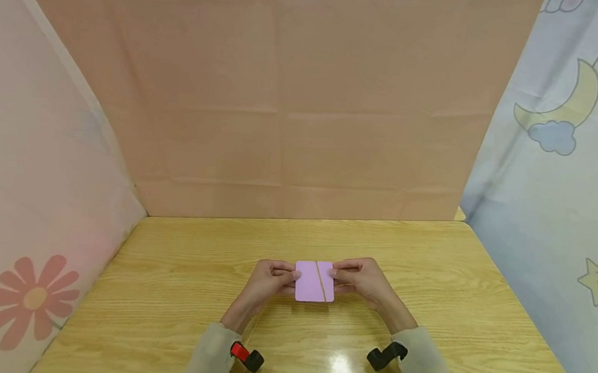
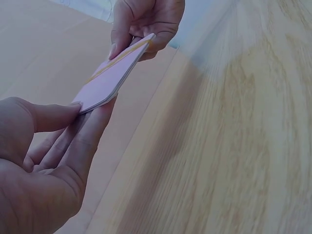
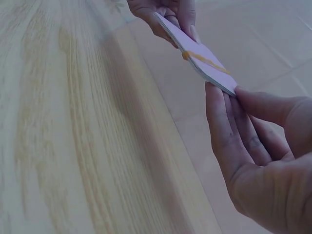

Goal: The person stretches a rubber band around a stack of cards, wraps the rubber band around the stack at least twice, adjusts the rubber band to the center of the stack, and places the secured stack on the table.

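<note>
A thin stack of pink square cards (image 1: 307, 283) with rounded corners is held up over the table between both hands. A tan rubber band (image 1: 321, 281) runs slantwise round it, nearer its right side. My left hand (image 1: 269, 281) pinches the left edge, thumb on top and fingers beneath. On the opposite edge my right hand (image 1: 368, 282) pinches in the same way. Seen from the left wrist, the stack (image 2: 109, 80) tilts, with its layered side edge showing. In the right wrist view the rubber band (image 3: 207, 61) wraps over that edge.
The wooden table (image 1: 190, 248) spreads under the hands, its far edge meeting a brown-pink cloth (image 1: 284, 119). A flower-printed cloth (image 1: 48, 156) hangs at left, a moon-and-star cloth (image 1: 537, 185) at right. Black straps with small mounts sit at both wrists.
</note>
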{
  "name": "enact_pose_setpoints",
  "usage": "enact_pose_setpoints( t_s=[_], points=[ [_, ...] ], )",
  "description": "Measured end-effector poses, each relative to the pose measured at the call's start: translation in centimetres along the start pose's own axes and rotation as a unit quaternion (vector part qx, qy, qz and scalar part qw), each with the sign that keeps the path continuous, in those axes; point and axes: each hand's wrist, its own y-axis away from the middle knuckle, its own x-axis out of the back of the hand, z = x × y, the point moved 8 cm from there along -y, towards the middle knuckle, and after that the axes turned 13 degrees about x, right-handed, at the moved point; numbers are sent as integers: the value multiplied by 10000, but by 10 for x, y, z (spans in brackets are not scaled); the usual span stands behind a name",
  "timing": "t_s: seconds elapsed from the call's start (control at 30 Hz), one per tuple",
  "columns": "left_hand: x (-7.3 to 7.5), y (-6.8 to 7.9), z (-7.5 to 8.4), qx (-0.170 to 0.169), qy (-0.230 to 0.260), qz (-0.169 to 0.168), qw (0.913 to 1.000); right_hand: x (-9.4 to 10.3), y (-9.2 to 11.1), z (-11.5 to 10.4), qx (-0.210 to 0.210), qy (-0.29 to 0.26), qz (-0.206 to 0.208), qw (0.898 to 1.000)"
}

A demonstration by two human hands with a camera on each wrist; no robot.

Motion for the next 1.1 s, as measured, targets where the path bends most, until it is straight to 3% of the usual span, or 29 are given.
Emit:
enact_pose_setpoints(
  t_s=[0.23,0.33,0.5,0.7,0.87,1.1],
  points=[
    [-10,-5,-7,25,105,40,9999,7,0,-7,126,278,291,9991],
    [-23,-4,-15,138,595,-242,9978,12,0,-10,107,412,456,9981],
    [-55,4,-30,397,1432,-700,9864,20,0,-14,148,477,595,9970],
    [-88,9,-46,619,2113,-441,9745,26,1,-18,191,373,655,9970],
    [-102,13,-42,520,2492,-319,9665,31,2,-16,123,291,727,9969],
    [-119,11,-38,414,2739,-406,9600,36,3,-17,130,132,654,9977]
  ],
)
